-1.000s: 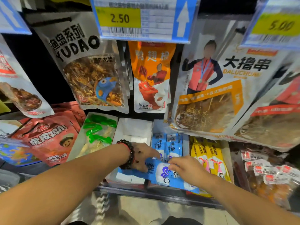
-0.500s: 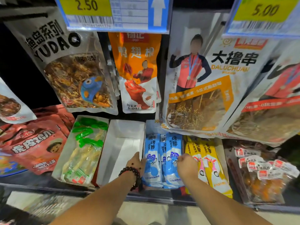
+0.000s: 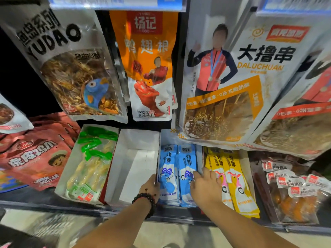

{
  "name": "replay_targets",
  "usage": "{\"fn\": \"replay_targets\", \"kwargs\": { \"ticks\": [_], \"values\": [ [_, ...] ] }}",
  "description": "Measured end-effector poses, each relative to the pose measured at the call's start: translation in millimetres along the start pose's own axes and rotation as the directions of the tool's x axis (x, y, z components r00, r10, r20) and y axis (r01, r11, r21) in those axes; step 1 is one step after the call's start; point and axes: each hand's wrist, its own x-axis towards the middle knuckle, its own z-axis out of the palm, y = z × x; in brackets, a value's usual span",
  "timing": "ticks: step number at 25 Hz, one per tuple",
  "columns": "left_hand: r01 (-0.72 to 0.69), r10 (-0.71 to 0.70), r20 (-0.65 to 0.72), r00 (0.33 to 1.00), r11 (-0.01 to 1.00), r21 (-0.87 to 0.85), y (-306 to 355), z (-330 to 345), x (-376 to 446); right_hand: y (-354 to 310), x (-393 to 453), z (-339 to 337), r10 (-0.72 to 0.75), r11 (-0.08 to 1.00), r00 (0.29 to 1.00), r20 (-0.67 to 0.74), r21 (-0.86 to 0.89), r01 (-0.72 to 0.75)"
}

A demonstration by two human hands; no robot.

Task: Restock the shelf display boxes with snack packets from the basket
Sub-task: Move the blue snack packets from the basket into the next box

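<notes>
Two hands on the shelf row, both at the blue snack packets [image 3: 177,174]. My left hand [image 3: 150,186], beaded bracelet [image 3: 145,200] on the wrist, sits at the packets' left edge, on the wall between their box and the empty white display box [image 3: 132,163]; fingers look curled against the packet stack's side, but most of them are hidden, so cannot tell exactly how they lie. My right hand [image 3: 206,185] lies on the right blue packet, fingers fairly straight and slightly spread, tips touching its face, back of hand toward the yellow snack packets [image 3: 231,178] just beside. Blue packets stand in a neat pack, at least two faces showing, in the box between the empty white one and the yellow ones. Left of the empty box: a box of green-labelled clear packets [image 3: 91,163]. Far right: a clear box of red-labelled packets [image 3: 290,187]. Far left: red pouches [image 3: 35,156] lying flat. Above hang big bags: YUDAO bag [image 3: 71,68], orange bag [image 3: 148,68], DALUCHUAN bag [image 3: 232,86]. Basket not in view.
</notes>
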Motion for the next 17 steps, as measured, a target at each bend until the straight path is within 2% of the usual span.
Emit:
{"fn": "replay_targets", "kwargs": {
  "ticks": [3, 5, 9, 12, 15, 17],
  "values": [
    [0.001, -0.001, -0.001, 1.0, 1.0, -0.003, -2.1, 0.4, -0.5, 10.6, -6.5, 11.4, -0.006, 0.998, 0.986, 0.167, -0.054, 0.015],
    [-0.002, 0.002, -0.004, 1.0, 1.0, 0.007, -4.6, 1.1, -0.3, 16.9, -9.5, 17.8, -0.003, 0.998, 0.976, 0.216, -0.053, 0.015],
    [0.003, -0.004, 0.034, 0.999, 1.0, 0.016, -4.3, -3.8, -8.8, 17.1, -10.9, 8.7, 0.015, 1.0, 0.98, 0.196, -0.023, -0.01],
    [-0.013, 0.012, 0.027, 1.0, 0.999, 0.04, 3.1, -18.3, -17.7, 9.6, -9.7, -7.6, -0.027, 0.999, 0.989, 0.143, -0.024, 0.031],
    [-0.081, 0.082, -0.008, 0.997, 0.992, 0.092, 9.8, -45.1, -29.2, -10.5, -4.8, -37.3, -0.167, 0.986, 0.979, 0.113, 0.0, 0.168],
    [-0.154, 0.168, -0.053, 0.984, 0.968, 0.2, 11.0, -69.4, -38.8, -35.1, 2.3, -60.1, -0.304, 0.953, 0.948, 0.099, 0.029, 0.302]
  ]
}}
